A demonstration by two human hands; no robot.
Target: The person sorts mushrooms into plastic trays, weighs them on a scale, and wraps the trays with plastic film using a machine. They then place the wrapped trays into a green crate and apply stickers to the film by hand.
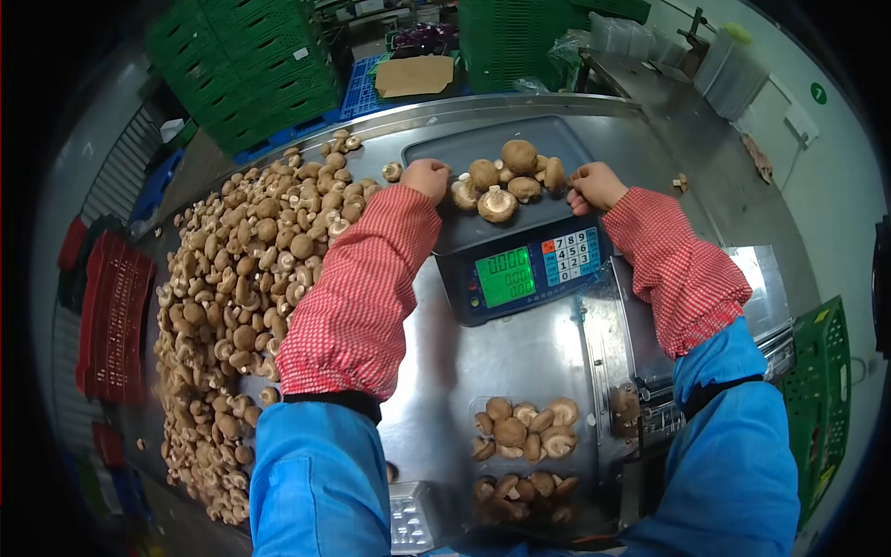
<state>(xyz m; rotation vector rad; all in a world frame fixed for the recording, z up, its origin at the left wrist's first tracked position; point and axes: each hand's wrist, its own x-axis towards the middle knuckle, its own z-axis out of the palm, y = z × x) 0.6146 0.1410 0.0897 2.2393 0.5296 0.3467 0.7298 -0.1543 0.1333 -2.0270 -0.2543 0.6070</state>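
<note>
Several brown shiitake mushrooms (518, 158) form a cluster over the grey pan (436, 147) of a digital scale. At the cluster's left end is my left hand (427, 179), fingers closed in a pinch. My right hand (596, 188) pinches at the right end, close beside a mushroom. What the fingertips grip cannot be made out; any clear tray edge there is too faint to see. The scale's green display (506, 276) reads 0.000 on top, with its keypad (571, 256) to the right. One small mushroom (392, 172) lies just left of my left hand.
A large heap of mushrooms (243, 288) covers the left of the metal table (436, 371). Nearer me, a clear tray of mushrooms (525, 429) sits by the wrapping machine's edge (603, 371). Green crates (241, 70) stack behind; a red crate (113, 316) stands left.
</note>
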